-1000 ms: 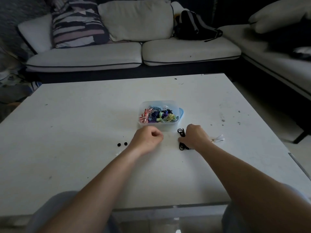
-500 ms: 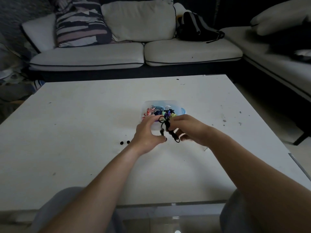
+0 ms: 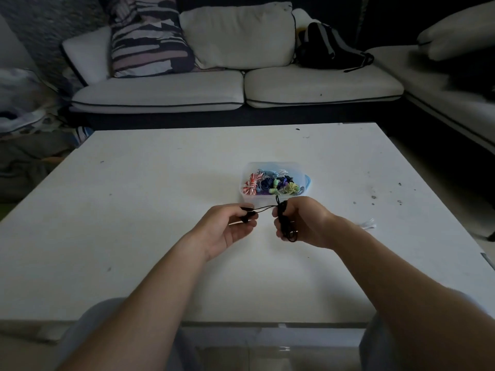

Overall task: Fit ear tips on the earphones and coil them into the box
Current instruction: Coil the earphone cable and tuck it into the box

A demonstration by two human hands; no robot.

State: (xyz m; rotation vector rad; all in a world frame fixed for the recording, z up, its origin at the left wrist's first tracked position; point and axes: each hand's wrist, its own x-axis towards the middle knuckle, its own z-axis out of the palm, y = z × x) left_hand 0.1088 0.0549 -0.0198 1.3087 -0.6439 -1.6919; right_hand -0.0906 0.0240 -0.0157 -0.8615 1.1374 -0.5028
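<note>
Right grip: our right hand (image 3: 305, 223) is clenching the bundled black earphone cord (image 3: 285, 224).
Left grip: our left hand (image 3: 227, 231) is pinching its earbuds (image 3: 245, 209), cord stretching between.

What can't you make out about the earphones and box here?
Head view:
- Earbuds: tips fitted or not; tiny, dark, partly inside the grip of the left hand.
- Cable: its coiling; buried in the right hand.
- Box contents: too small to count.
- White item: small, blurred.

Box (image 3: 273, 202) on table (image 3: 134, 210), behind hands (image 3: 227, 228).
</note>
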